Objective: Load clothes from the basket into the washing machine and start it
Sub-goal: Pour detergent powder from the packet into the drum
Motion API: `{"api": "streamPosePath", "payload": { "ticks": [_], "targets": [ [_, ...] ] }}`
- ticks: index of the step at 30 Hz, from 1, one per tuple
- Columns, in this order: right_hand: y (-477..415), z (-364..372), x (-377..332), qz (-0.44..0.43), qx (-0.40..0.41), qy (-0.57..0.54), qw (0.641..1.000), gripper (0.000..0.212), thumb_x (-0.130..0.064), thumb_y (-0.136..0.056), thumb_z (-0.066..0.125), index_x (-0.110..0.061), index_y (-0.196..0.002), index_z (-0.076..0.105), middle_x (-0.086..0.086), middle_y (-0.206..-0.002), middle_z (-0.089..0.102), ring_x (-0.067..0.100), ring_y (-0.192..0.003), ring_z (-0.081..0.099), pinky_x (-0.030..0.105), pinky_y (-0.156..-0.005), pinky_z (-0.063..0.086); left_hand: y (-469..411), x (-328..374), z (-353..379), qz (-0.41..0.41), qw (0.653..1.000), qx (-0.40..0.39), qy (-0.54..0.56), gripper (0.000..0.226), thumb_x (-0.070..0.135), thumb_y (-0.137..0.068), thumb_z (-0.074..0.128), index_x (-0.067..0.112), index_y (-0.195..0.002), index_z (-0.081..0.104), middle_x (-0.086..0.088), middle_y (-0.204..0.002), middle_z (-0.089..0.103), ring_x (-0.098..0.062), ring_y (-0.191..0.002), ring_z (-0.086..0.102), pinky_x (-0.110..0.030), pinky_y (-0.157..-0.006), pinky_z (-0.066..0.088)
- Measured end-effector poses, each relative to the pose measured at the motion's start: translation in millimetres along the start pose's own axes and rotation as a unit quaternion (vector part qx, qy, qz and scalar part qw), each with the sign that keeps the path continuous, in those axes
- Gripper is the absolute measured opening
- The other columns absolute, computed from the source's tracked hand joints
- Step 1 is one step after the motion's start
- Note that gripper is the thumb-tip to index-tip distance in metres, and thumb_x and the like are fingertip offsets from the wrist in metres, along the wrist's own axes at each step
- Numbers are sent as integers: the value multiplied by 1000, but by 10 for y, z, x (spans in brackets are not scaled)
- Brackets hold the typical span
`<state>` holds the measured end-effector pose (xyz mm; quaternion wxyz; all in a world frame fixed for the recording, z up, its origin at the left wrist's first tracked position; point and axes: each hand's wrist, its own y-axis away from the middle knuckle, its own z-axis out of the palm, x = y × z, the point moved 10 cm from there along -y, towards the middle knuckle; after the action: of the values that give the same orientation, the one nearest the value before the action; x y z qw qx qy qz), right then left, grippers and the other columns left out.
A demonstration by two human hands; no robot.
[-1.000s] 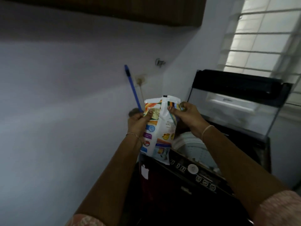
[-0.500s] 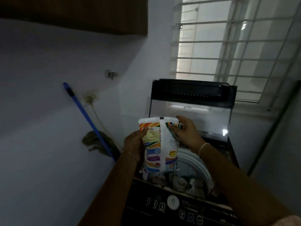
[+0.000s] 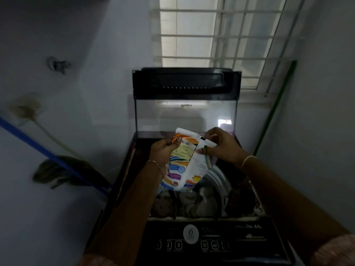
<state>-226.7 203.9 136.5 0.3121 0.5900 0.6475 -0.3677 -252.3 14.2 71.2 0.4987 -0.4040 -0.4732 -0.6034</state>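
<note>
Both hands held a white plastic detergent pouch with orange, blue and purple printing [image 3: 184, 162] above the open tub of the dark top-loading washing machine [image 3: 192, 237], whose clear-panelled lid [image 3: 185, 104] stood upright at the far side. The left hand [image 3: 163, 150] was closed around the pouch's upper left edge, and the right hand [image 3: 221, 144] pinched the folded top right corner between thumb and fingers. Crumpled pale and dark clothes [image 3: 188, 204] already lay inside the drum, directly below the pouch; the basket was out of view. The likely risk was a sudden tear or slip at the corner: a hard pull could have opened the pouch too wide and dumped too much powder over the load, or scattered it onto the control panel [image 3: 211, 244] at the near edge. The dim light also made the opening hard to judge. Compared with half a second earlier, the view had swung to face the machine squarely, the blue broom handle [image 3: 48, 150] had slid toward the left edge, and the pouch had tilted, its top leaning rightward as the right hand worked the corner.
</note>
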Motion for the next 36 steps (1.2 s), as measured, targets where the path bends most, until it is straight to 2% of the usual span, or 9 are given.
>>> {"api": "streamPosePath", "payload": {
  "ticks": [4, 9, 14, 18, 20, 23, 28, 31, 36],
  "targets": [
    [-7, 325, 80, 15, -113, 137, 984, 38, -31, -77, 76, -11, -108, 65, 4, -107, 71, 14, -87, 68, 30, -81, 57, -51, -204, 131, -26, 999, -30, -15, 11, 19, -83, 72, 8, -84, 70, -20, -91, 71, -35, -83, 68, -55, -83, 55],
    [-35, 308, 107, -1, -76, 243, 967, 33, -34, -96, 50, -8, -108, 65, 9, -106, 69, 20, -86, 64, 31, -78, 51, -139, -376, 222, -50, 996, -64, -34, 12, 22, -82, 72, 10, -85, 70, -22, -97, 71, -40, -92, 68, -55, -85, 54],
    [-2, 362, 134, -7, -56, 252, 966, 35, -31, -98, 48, -1, -96, 66, 13, -97, 70, 23, -82, 62, 32, -71, 47, -232, -506, 201, -34, 997, -66, -8, 8, 20, -84, 71, 12, -83, 71, -16, -89, 73, -34, -83, 69, -47, -79, 58],
    [52, 500, 252, 12, -62, 254, 965, 31, -31, -97, 49, -7, -84, 64, 16, -92, 68, 22, -78, 59, 29, -69, 41, -266, -918, 102, -80, 995, -38, 36, 46, 31, -74, 77, 4, -109, 65, -22, -107, 69, -39, -95, 67, -52, -83, 56],
    [94, 489, 300, 14, -57, 257, 965, 29, -31, -97, 50, -11, -78, 60, 19, -89, 68, 27, -79, 60, 27, -66, 36, -233, -1297, 43, -173, 984, -20, 30, 65, 52, -64, 76, 8, -112, 66, -16, -109, 70, -33, -94, 68, -42, -76, 56],
    [124, 398, 324, 28, -47, 228, 972, 35, -32, -96, 50, -2, -88, 67, 18, -92, 69, 27, -81, 62, 30, -66, 41, 61, -1613, 67, -253, 967, -14, -5, 48, 58, -89, 50, 14, -99, 68, -2, -98, 68, -21, -83, 63, -30, -68, 50],
    [132, 318, 318, 51, -55, 102, 992, 34, -25, -96, 54, 5, -103, 68, 20, -101, 71, 29, -88, 68, 41, -84, 53, 129, -1852, 239, -260, 964, -25, 53, 69, 58, -98, 10, 14, -139, 44, -7, -142, 46, -37, -128, 46, -50, -109, 35],
    [148, 226, 349, 86, -52, -13, 995, 33, -20, -96, 53, 9, -104, 66, 25, -104, 69, 26, -75, 68, 34, -77, 57, 82, -2067, 183, -268, 953, 20, 141, 71, 68, -93, 8, 26, -138, 44, -9, -146, 44, -39, -127, 45, -53, -108, 35],
    [196, 173, 376, 107, -54, -83, 989, 33, -21, -97, 52, 9, -107, 63, 12, -87, 70, 7, -58, 66, 19, -61, 56, 116, -1978, 375, -240, 935, -1, 260, 71, 65, -94, 12, 20, -137, 45, -12, -129, 55, -39, -115, 51, -49, -97, 40]
  ]
}}
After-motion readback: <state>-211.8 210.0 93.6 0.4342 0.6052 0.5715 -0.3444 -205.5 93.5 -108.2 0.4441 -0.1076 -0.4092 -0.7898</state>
